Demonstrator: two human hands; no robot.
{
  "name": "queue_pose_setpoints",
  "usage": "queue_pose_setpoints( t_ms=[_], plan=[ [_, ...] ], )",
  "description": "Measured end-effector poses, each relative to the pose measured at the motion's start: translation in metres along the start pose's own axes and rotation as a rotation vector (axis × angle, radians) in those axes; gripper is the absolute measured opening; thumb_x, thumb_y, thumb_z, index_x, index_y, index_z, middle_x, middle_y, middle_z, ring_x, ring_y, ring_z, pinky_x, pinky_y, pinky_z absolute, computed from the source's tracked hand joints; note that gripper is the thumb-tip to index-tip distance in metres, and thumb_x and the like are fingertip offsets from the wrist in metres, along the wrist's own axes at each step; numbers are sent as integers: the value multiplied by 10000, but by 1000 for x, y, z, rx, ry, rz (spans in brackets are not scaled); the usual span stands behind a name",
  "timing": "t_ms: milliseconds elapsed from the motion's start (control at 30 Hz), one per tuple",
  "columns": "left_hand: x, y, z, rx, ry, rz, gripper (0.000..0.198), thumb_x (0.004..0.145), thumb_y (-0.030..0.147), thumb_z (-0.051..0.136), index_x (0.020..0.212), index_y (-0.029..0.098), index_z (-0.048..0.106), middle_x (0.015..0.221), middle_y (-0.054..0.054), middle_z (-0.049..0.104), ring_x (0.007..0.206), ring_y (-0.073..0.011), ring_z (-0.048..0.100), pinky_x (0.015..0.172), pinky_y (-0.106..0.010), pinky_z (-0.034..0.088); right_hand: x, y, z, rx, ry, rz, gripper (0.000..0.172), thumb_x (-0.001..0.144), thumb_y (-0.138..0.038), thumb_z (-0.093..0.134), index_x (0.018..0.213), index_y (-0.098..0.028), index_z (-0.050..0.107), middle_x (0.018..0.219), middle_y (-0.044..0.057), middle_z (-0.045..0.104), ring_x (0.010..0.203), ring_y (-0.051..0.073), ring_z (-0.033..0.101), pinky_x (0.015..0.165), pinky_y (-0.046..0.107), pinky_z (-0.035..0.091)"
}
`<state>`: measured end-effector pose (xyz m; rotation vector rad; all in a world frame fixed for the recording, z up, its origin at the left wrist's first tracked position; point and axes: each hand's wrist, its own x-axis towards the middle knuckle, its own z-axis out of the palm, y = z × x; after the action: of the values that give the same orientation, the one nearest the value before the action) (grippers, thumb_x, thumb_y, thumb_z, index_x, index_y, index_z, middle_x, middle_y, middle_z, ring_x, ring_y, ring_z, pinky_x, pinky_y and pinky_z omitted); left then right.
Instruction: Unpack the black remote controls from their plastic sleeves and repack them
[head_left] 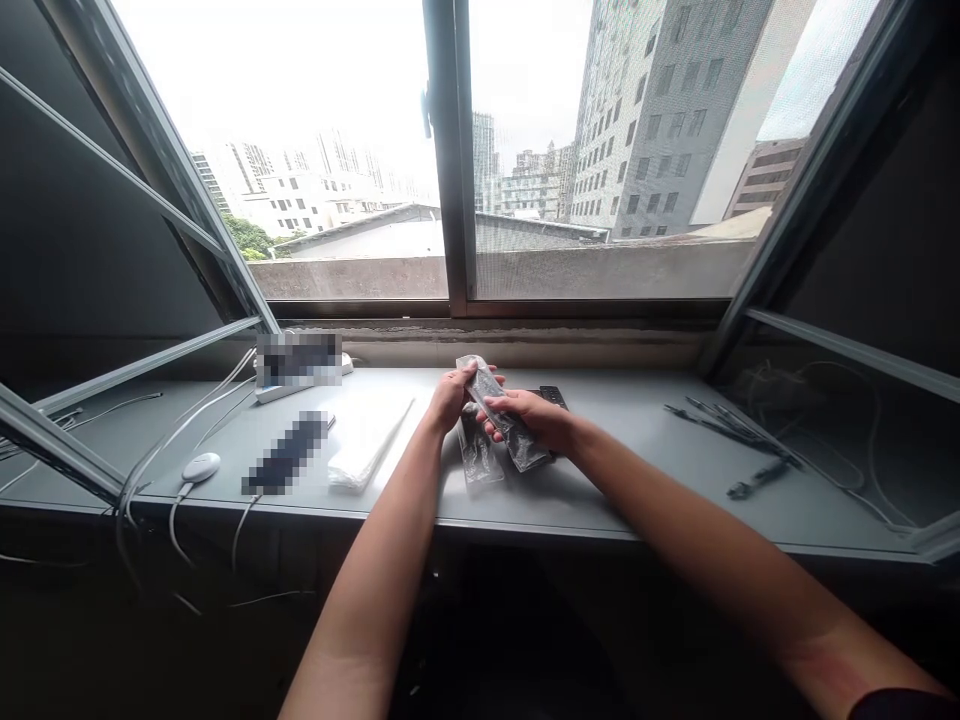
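Near the middle of the frame, your left hand (448, 400) pinches the upper end of a clear plastic packet (516, 436) while your right hand (541, 417) grips its middle, thumb on top, fingers curled beneath. The packet slants above the grey desk (630, 430), behind the front edge; a second packet (481, 462) shows below your hands. Desk surface stretches from your right arm to dark cables (739, 432) at right; left, white bags (369, 438) narrow the room. Pixelation masks a dark device (289, 455); markings on the white puck (201, 466) are unreadable.
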<state>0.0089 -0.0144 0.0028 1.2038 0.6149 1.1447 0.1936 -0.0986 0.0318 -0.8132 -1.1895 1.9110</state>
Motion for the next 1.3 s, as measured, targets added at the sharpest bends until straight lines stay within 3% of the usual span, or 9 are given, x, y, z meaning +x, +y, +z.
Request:
queue_pose_setpoints(
  t_ms=[333,467,600,700,800,1067,1300],
  plan=[
    [9,-9,-8,-58,79,125,604,893,618,837,1185,91,793,1281,-245,789,1245,-358,753,1029,-428,595,6,6,-7,21,-8,8,111,1020,-202,732,1052,-99,706,969,134,777,676,151,721,585,242,655],
    [9,-8,-7,-36,96,106,576,875,599,860,1141,92,798,1222,-233,809,1196,-357,772,1011,-429,604,4,4,-4,10,0,3,109,1017,-197,733,1061,-101,704,984,142,786,671,151,722,590,245,653],
    [5,-3,-3,-71,125,64,622,917,643,788,1192,86,787,1193,-232,816,1089,-335,804,944,-410,624,0,1,1,6,-26,-7,102,1044,-196,679,1014,-101,697,871,116,770,603,138,691,554,223,609],
    [1,1,1,-51,84,19,680,917,714,743,1155,79,799,1149,-234,822,1025,-342,815,934,-419,627,-2,-1,3,17,-24,-52,95,1045,-204,675,995,-123,681,810,90,756,585,139,677,538,219,583],
    [-2,2,3,-28,34,24,614,896,654,798,1095,74,811,1109,-229,827,1023,-345,815,983,-439,616,-2,-2,3,-7,-27,-65,116,1042,-226,683,1009,-115,687,779,86,745,566,138,668,509,204,548],
    [2,-2,-1,10,46,57,594,858,623,853,1107,84,828,1095,-206,833,943,-306,810,928,-421,611,-3,-3,6,23,18,-65,110,1028,-205,706,1086,-116,680,937,126,779,643,157,719,577,238,623],
    [4,-5,-6,124,119,190,557,862,649,844,1092,143,868,1144,-149,837,935,-254,771,872,-348,577,4,3,0,26,31,-70,118,1035,-185,702,1101,-90,682,1048,169,789,720,170,752,618,260,662]
  ],
)
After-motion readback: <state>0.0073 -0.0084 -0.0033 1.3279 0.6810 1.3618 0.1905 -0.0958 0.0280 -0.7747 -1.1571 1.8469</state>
